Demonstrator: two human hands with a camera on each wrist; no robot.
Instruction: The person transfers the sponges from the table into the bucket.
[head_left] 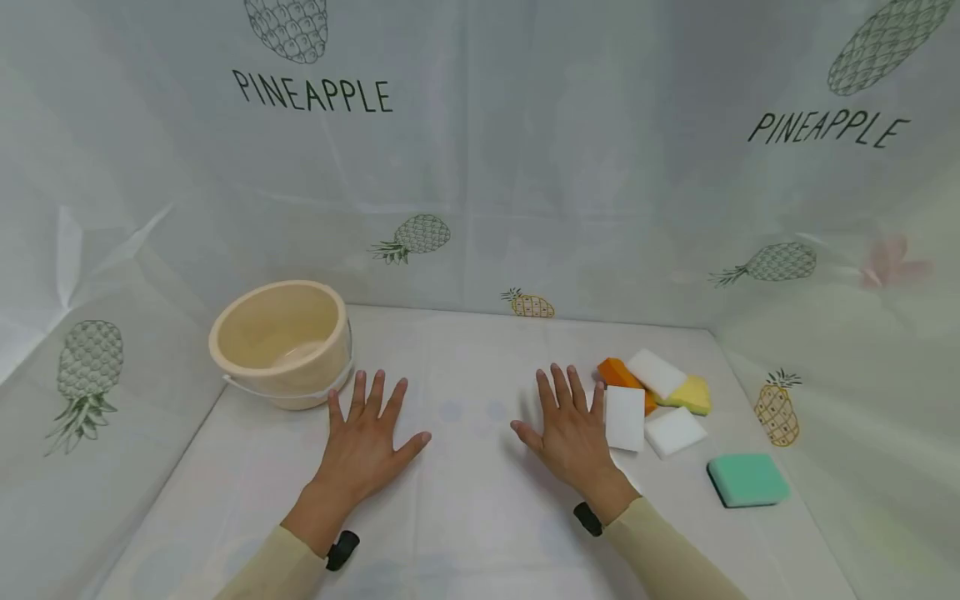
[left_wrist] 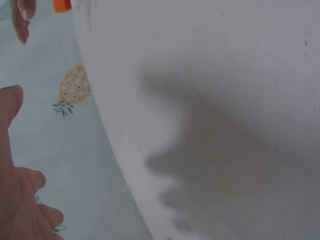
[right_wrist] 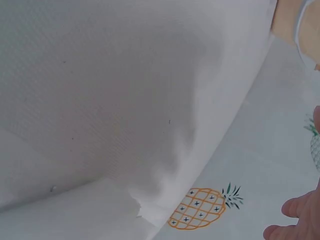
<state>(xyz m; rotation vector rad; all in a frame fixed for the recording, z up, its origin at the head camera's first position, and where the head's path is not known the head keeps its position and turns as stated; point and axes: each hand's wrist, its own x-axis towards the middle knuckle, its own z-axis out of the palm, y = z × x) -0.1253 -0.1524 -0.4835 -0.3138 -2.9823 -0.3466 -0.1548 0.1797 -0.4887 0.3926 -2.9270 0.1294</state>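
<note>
My left hand (head_left: 363,450) is held palm down over the white table, its fingers spread and nothing in it. Nearest to it is a cream bucket (head_left: 270,327) with a thin white handle, standing upright at the back left. My right hand (head_left: 573,439) also has spread fingers and holds nothing. Right beside its little finger lies a white sponge block (head_left: 625,419). Behind that block, an orange sponge (head_left: 612,371), a second white block (head_left: 656,372) and a yellow sponge (head_left: 694,394) are heaped together. Another white block (head_left: 675,432) lies in front of them.
Apart from the heap, a green sponge (head_left: 748,479) with a dark underside lies near the table's right edge. A pale sheet (head_left: 525,150) printed with pineapples hangs behind the table and along both sides. Both wrists wear black bands.
</note>
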